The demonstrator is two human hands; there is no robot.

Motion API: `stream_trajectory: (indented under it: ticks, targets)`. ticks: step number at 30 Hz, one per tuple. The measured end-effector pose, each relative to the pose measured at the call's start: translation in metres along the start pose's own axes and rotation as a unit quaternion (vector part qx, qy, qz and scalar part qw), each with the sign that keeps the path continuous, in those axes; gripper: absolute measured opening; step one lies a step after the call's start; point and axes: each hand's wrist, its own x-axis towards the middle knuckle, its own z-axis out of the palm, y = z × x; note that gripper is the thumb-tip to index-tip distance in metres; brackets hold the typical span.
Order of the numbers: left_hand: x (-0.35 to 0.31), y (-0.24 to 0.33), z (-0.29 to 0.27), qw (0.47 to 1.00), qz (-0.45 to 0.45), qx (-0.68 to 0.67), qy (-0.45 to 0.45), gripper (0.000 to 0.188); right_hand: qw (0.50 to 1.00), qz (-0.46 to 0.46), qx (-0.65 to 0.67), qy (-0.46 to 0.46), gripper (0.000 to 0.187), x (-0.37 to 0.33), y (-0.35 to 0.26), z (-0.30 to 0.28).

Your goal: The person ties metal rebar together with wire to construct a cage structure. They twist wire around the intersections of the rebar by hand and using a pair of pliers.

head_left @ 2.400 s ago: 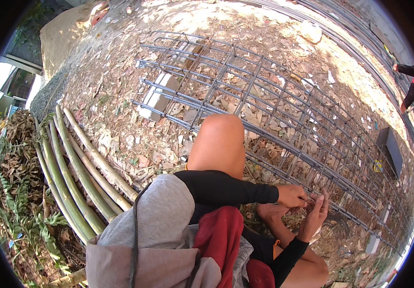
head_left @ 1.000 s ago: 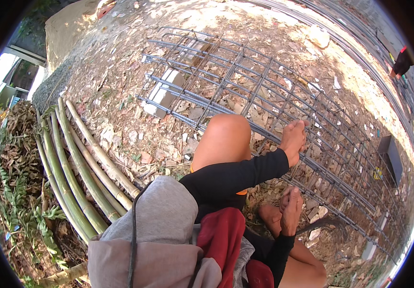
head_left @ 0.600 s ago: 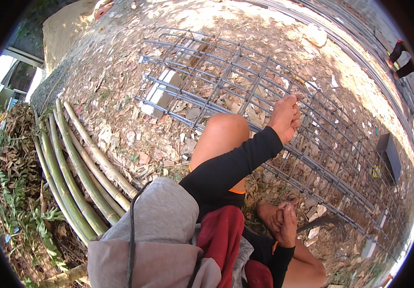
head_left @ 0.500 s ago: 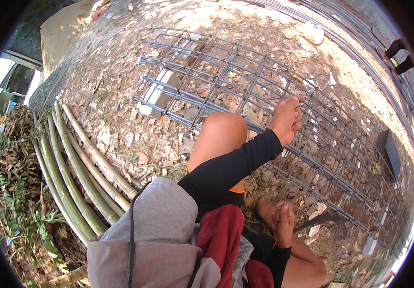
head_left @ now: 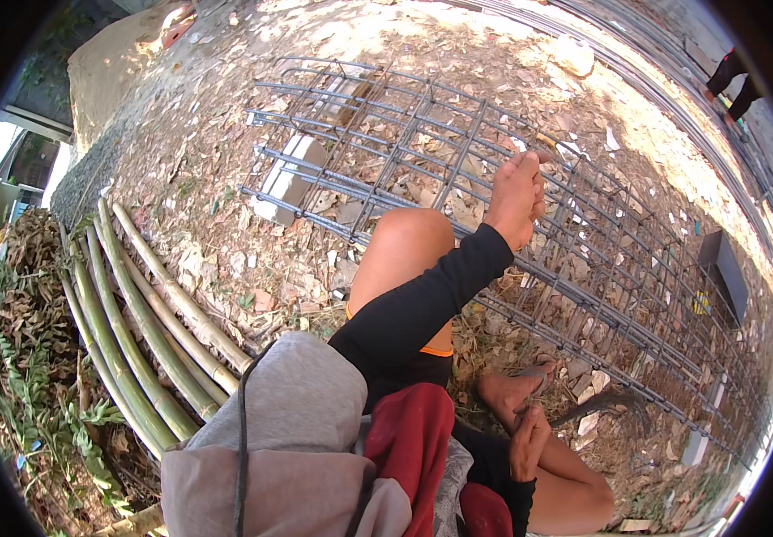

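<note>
Both hands had moved apart from where they were close together — the left hand [head_left: 514,199] was now up over the bars of the metal cage [head_left: 583,302], and the right hand [head_left: 529,443] was down low, by the bare foot [head_left: 503,394]. Fingers on each one were curled in and narrow. I could not tell if either held anything, or if the left one touched the bars.

The cage lay at a slant, from the top middle down to the right side. At its left end, bars crossed over a white block [head_left: 288,177], and one more pale block [head_left: 341,97] was behind that. Dry leaves and little broken bits covered the ground [head_left: 194,228], with bright sun far off. Green and tan poles [head_left: 142,304] lay on the left, next to a leafy heap [head_left: 33,277]. Long bars [head_left: 664,98] ran along the top right, near another person's legs [head_left: 734,85].

The cage's near edge passed just beside the bent knee [head_left: 402,242]. Leafy ground made a gap between the poles and the cage — room to move. A dark bunch of thin strands [head_left: 617,407] lay near the right hand.
</note>
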Motion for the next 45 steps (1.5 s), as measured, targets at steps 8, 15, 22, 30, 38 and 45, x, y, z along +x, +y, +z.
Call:
stream_trajectory:
  ticks: [8,15,22,30,38,45]
  targets:
    - [0.001,-0.008,0.002,1.0,-0.013,0.011,0.008,0.023,1.0,0.022,-0.004,-0.012,0.037,-0.007,-0.003,0.002]
    - [-0.02,-0.052,0.001,0.995,-0.051,0.085,-0.011,0.025,0.999,0.033,0.035,0.001,0.036,0.012,-0.03,0.013]
    - [-0.039,-0.1,-0.008,0.988,-0.038,0.14,-0.058,0.028,0.991,-0.077,-0.095,0.045,0.033,0.062,-0.034,0.024]
    - [-0.024,-0.076,0.0,0.99,-0.014,0.129,-0.049,0.031,0.95,-0.231,-0.163,0.132,0.032,0.077,-0.026,0.028]
    - [-0.042,-0.07,0.012,0.966,-0.003,0.199,-0.166,0.028,0.962,-0.089,-0.25,0.071,0.033,0.091,-0.09,-0.015]
    - [-0.05,-0.095,0.007,0.951,-0.036,0.238,-0.193,0.02,0.92,-0.209,-0.288,0.162,0.034,0.108,-0.057,-0.014]
